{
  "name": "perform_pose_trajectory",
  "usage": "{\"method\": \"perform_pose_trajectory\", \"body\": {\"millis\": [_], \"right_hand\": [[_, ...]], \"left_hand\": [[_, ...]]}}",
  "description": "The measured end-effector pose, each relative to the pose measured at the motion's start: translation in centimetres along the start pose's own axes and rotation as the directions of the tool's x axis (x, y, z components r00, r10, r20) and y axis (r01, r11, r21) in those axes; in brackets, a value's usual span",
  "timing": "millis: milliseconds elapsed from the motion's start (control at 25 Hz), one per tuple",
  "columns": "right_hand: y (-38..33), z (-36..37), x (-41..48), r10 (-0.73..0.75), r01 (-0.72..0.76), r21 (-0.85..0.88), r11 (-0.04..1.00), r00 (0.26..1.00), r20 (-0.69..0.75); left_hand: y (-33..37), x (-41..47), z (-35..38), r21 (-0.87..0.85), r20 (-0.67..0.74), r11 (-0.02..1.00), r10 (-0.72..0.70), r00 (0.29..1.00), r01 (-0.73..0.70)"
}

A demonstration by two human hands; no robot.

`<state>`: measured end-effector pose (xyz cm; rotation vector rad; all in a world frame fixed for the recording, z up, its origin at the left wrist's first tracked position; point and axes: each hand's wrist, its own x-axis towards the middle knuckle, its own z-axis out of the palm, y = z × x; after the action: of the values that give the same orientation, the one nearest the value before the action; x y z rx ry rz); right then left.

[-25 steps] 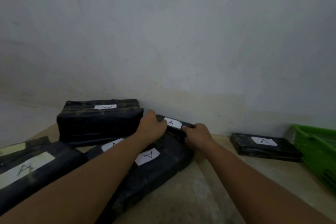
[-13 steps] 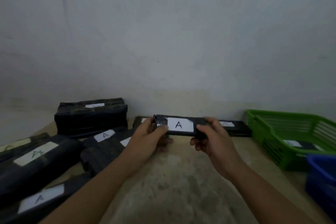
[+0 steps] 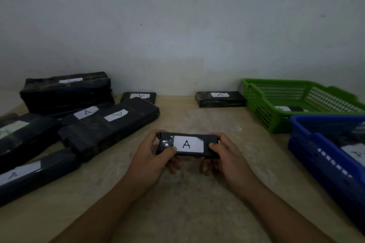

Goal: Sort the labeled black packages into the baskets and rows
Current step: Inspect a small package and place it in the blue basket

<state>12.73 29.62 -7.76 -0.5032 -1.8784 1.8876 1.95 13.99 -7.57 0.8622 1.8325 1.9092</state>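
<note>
Head view: a small package (image 3: 188, 145) wrapped in glossy black film is held just above the table (image 3: 187, 199), in front of the body and between the two groups of things. The left hand (image 3: 154, 157) takes its left end and the right hand (image 3: 227, 157) its right end. Each grip is closed on the package, thumb on top and fingers curled underneath. The white label (image 3: 195, 142) faces up and reads A.

To the left lie several large packages (image 3: 110, 124), all marked A. A flat package (image 3: 220, 99) sits against the wall (image 3: 177, 25), just beside the green basket (image 3: 262, 116). The blue basket (image 3: 316, 156) is nearer on the right, and both baskets already hold something black with a label too small or too cut off to read.

The main risk is a wrong placement. Every readable label says A, so the letter alone probably does not settle whether this one belongs in a basket or in a row, and the dim light makes the baskets' contents hard to check. The film looks slick, so letting go with one hand could let the package tip or slide out. One corner of the label seems lifted and might catch on a basket rim.
</note>
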Motion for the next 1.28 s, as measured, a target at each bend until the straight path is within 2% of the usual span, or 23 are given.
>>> {"method": "perform_pose_trajectory", "body": {"millis": [200,400,520,640,800,1040,1200,1280], "right_hand": [[0.0,-0.3,0.1,-0.045,0.045,-0.006,0.999,0.999,-0.004],[0.2,-0.3,0.2,-0.003,0.002,0.088,0.996,1.0,0.012],[0.7,-0.7,0.6,-0.027,0.027,-0.003,1.0,1.0,-0.011],[0.9,-0.9,0.8,-0.056,0.056,-0.046,0.997,0.998,0.003],[0.4,-1.0,0.6,-0.049,0.048,0.038,0.998,0.999,0.009],[0.4,-1.1,1.0,0.065,-0.075,0.148,0.986,0.995,0.071],[0.8,-1.6,1.0,0.018,-0.025,0.105,0.994,0.998,0.067],[0.9,-1.6,0.9,-0.021,0.017,0.088,0.996,0.999,0.047]], "left_hand": [[-0.8,0.5,-0.1,-0.196,0.044,0.977,-0.076,0.996,0.084],[-0.9,0.4,-0.3,-0.129,0.031,0.991,-0.011,0.999,0.015],[-0.8,0.3,-0.2,-0.105,0.057,0.994,-0.009,0.998,0.015],[-0.8,0.5,-0.2,-0.172,0.067,0.98,-0.09,0.994,0.1],[-0.8,1.0,-0.2,-0.279,0.004,0.944,-0.184,0.983,0.178],[-1.0,0.9,-0.2,-0.237,-0.053,0.967,-0.113,0.992,0.098],[-1.1,1.0,-0.3,-0.229,0.013,0.96,-0.164,0.986,0.162],[-1.3,1.2,-0.3,-0.293,-0.002,0.934,-0.214,0.977,0.204]]}}
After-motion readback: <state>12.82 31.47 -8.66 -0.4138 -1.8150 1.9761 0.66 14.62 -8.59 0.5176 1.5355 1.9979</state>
